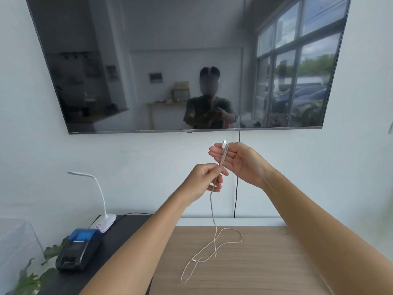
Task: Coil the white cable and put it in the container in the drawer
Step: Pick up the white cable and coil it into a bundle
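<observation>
The white cable [213, 211] hangs from my raised hands down to the wooden top [265, 262], where its loose end lies in a loop. My right hand [238, 160] is held palm up, its thumb pressing the cable's white plug end against the fingers. Just below it, my left hand [205, 179] pinches the same cable between thumb and fingers. Neither a drawer nor a container is in view.
A large dark TV [191, 60] hangs on the wall ahead, with a black cord [236, 188] dropping from it. On a black surface [119, 241] to the left stand a white desk lamp [102, 218] and a blue-and-black receipt printer [78, 249]. Green leaves [32, 277] lie at bottom left.
</observation>
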A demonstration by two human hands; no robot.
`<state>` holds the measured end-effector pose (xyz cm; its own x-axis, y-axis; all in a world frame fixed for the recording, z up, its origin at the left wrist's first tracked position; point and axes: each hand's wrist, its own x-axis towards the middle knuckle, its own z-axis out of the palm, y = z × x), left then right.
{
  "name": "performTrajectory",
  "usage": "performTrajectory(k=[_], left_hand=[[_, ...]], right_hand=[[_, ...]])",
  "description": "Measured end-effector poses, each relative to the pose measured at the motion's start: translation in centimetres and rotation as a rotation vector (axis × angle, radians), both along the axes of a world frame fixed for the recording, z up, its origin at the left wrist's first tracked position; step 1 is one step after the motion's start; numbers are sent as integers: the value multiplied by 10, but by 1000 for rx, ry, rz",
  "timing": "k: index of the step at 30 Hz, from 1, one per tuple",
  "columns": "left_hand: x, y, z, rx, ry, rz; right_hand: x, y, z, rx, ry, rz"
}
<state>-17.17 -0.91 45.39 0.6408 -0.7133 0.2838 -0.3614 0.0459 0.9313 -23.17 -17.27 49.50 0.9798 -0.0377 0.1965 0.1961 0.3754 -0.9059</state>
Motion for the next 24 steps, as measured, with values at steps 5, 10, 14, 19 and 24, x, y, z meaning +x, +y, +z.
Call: performTrajectory(k=[5, 10, 14, 19, 24], left_hand=[[9, 6, -19, -2, 315, -234], [28, 20, -24, 78, 467, -226], [38, 17, 16, 177, 293, -68], [28, 7, 86, 366, -19, -10], [13, 2, 113, 417, -174, 119]], right_hand=[[-4, 0, 7, 99, -13, 91], [-14, -2, 15, 136, 38, 238], [-18, -1, 7, 21, 128, 378], [-16, 0, 5, -85, 207, 409], [-20, -9, 11, -52, 212, 365]])
